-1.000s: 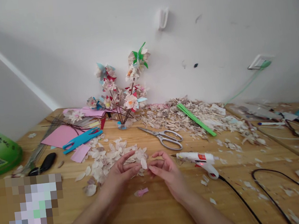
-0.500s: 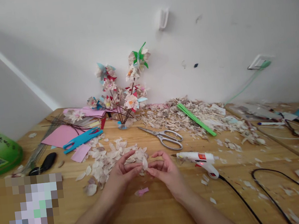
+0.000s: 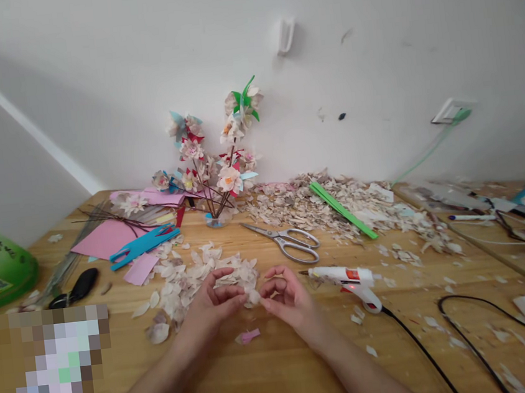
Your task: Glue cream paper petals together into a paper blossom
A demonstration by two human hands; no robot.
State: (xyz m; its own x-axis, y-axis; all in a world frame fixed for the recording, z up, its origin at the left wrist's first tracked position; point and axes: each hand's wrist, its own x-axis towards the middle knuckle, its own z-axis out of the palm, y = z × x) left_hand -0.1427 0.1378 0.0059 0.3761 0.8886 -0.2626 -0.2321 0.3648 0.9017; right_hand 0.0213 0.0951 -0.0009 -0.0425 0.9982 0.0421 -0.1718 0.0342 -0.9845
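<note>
Over the front of a loose pile of pale petals (image 3: 185, 286), my left hand (image 3: 220, 301) and my right hand (image 3: 289, 297) meet fingertip to fingertip. Between them is a small whitish petal (image 3: 253, 296), pinched at its two sides by thumbs and fingers. Its lower edge blends with the pile behind, so its outline is hard to read. A scrap of pink paper (image 3: 248, 336) lies on the wood just below my hands. To the right of my right hand rests a white glue gun (image 3: 341, 274) with a red light on.
Scissors (image 3: 290, 243) lie beyond my hands. Petal flowers on twigs (image 3: 230, 178) stand in a small clear holder (image 3: 218, 220). Green strips (image 3: 343, 211) top a larger petal heap (image 3: 286, 203). Blue strips (image 3: 143, 246), pink paper (image 3: 102, 239) and a green bottle (image 3: 0, 268) are leftward. A black cord (image 3: 419, 346) trails right.
My fingertips have drawn slightly apart around the petal, which now looks smaller and sits a little lower. The view has shifted very slightly; the things on the table stay put.
</note>
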